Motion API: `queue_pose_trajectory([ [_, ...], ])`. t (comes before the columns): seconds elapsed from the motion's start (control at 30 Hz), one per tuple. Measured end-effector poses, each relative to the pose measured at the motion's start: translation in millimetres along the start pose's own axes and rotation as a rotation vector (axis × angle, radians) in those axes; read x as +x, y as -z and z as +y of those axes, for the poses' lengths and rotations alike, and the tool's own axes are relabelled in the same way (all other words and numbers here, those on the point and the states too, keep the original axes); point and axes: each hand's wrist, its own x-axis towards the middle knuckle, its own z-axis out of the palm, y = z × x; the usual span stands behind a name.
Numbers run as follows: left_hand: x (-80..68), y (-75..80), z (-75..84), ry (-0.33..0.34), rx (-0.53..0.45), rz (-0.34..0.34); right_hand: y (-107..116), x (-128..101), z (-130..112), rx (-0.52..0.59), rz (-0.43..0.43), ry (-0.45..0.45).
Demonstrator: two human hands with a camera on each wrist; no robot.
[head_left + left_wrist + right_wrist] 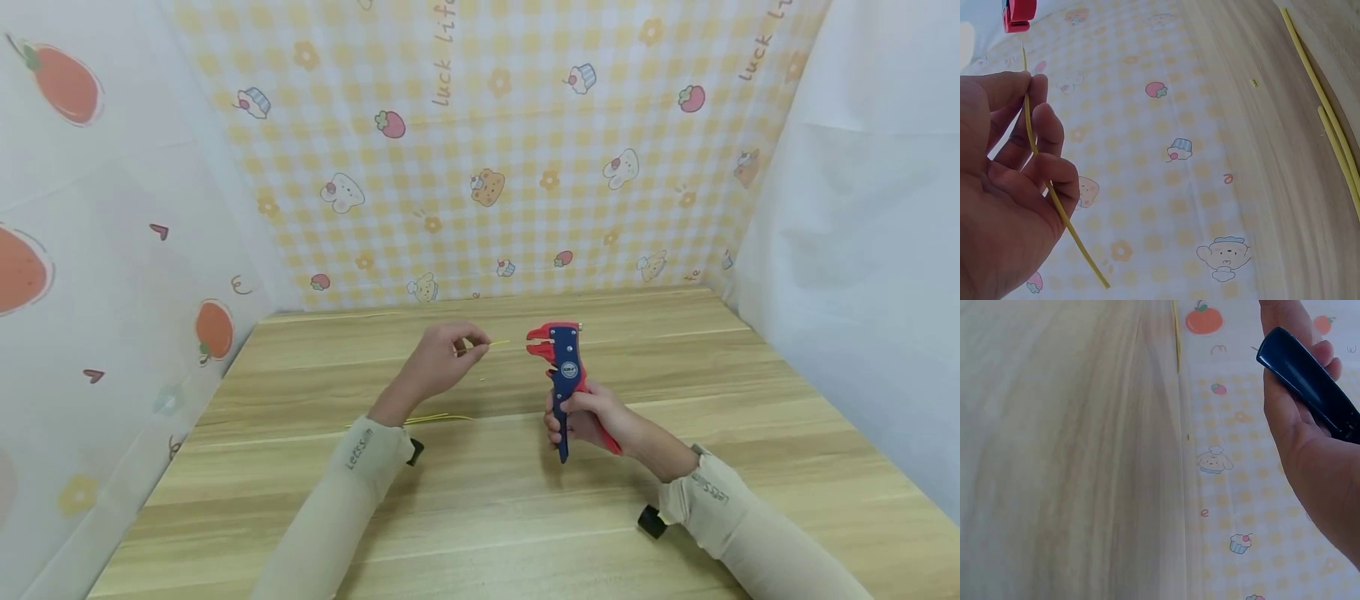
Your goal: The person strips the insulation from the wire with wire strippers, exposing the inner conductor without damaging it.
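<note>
1. My left hand (pixel 437 360) pinches a thin yellow wire (pixel 1047 181) between thumb and fingertips, grip narrow and closed round it. The stripped tip pokes out past the fingers toward the tool, and the tail hangs free below my palm.

2. My right hand (pixel 588 417) is wrapped round the handles of the wire stripper (pixel 561 367), held upright above the counter (pixel 750 400), its red head just beyond the wire's tip and not touching it.

3. I judge the wire to be very light and springy. It bends under its own length, so I would hold it close to the end being worked, otherwise the tip will wander.

4. Its smooth sheath looks slippery, so a firm pinch is needed rather than a loose one.

5. The stripper looks rigid and fairly heavy, and is best held low on both handles, as my grip has it.

6. More yellow wires (pixel 438 417) lie on the counter below my left wrist, apart from both hands.
</note>
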Motion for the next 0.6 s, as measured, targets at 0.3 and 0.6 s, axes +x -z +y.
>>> queue_pose_trajectory([
  [0.3,-3.8,2.1,-9.4,0.04,0.009,-0.018,-0.9,-2.0,1.9,0.008,-0.037,-0.015],
  [0.6,-7.7,5.5,-17.7,0.145,0.03,-0.072,-3.8,-2.0,1.5,-0.002,-0.048,-0.022],
])
